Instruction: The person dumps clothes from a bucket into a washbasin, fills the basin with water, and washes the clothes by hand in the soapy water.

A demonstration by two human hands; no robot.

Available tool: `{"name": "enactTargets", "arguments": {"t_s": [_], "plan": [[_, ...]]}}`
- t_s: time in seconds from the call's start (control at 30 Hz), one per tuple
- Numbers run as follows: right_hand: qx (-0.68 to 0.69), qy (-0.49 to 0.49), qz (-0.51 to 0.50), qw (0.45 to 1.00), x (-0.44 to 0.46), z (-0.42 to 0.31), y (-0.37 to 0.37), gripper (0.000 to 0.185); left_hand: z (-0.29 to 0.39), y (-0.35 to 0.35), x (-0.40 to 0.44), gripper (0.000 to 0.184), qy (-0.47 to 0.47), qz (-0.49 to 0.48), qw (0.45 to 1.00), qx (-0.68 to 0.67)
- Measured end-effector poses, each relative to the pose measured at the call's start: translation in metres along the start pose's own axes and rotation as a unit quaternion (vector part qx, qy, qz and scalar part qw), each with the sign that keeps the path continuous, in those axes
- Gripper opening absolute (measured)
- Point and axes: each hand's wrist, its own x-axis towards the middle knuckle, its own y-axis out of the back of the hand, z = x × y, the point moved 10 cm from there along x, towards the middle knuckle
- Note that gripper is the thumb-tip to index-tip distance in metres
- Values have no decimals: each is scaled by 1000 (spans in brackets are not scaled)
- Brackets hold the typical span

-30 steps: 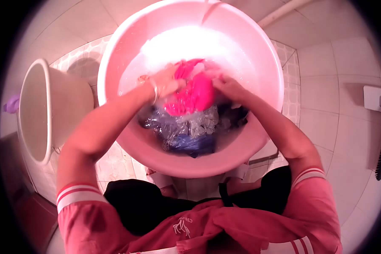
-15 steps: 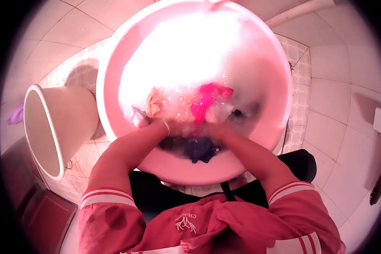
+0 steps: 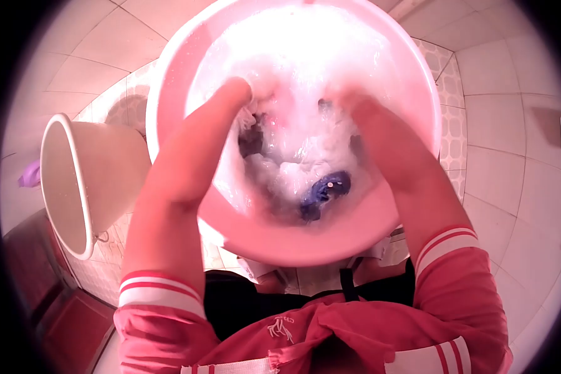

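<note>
Reaches with both bare arms into a large round pink plastic tub [image 3: 293, 240] of cloudy, foamy water. Puts the left hand [image 3: 250, 93] into the suds at the left of the middle, and the right hand [image 3: 349, 98] well apart from it, at the right. Hides the fingers of both in foam, glare and blur: cannot tell from this whether the grip of either is apart, together or clamped on cloth.

Has soaked laundry in the tub, between and below the two hands: pale, whitish wet cloth [image 3: 308, 146], hard to separate from the foam; a dark patch of fabric [image 3: 252, 137] just beside the left forearm; and, nearer to the body, a bunched navy-blue wet cloth [image 3: 324, 192] with a small round white spot on it, partly above the water and apart from both hands.

Wears a red top [image 3: 293, 330] with white-banded, red-striped sleeves, and black legwear [image 3: 230, 299] under it.

To the left of the tub, shows a white plastic bucket [image 3: 115, 177] on the tiled floor [image 3: 109, 249], with a purple object [image 3: 30, 174] beyond its rim, too small to identify. At the lower left, shows a dark red flat surface [image 3: 78, 330].
</note>
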Motion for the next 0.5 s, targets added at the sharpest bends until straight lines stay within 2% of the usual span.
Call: {"name": "enactTargets", "arguments": {"t_s": [0.07,0.1,0.13,0.17,0.23,0.27,0.3,0.33,0.37,0.4,0.43,0.47,0.5], "plan": [[69,-78,-23,994,-19,-9,13,33,9,33,-24,49,-28,51,978,-202],[21,21,148,988,-18,-15,36,34,-3,39,-39,44,26,117,915,-384],[45,95,170,980,-21,-15,36,38,6,38,-53,41,33,47,856,-513],[67,171,188,965,-27,-22,43,43,17,40,-68,39,42,-21,775,-630],[13,49,224,973,-54,-22,45,49,26,47,-91,44,41,-60,732,-678],[29,48,140,988,-66,-39,37,59,34,48,-106,45,66,-89,673,-731],[-14,-3,97,995,-70,-41,27,56,29,44,-112,46,47,-62,688,-721],[-55,34,124,990,-79,-53,23,44,32,44,-123,47,51,-61,713,-696],[-87,31,96,991,-87,-61,11,43,36,42,-135,49,55,-62,736,-672],[-119,29,67,990,-94,-70,1,42,32,32,-141,49,54,-61,735,-674],[-128,29,52,990,-99,-72,-11,42,33,34,-144,50,-23,-12,888,-460],[-136,29,37,990,-102,-71,-24,41,39,33,-149,51,-98,39,972,-210],[-138,28,36,989,-104,-64,-36,41,45,37,-149,51,-98,41,972,-211]]}}
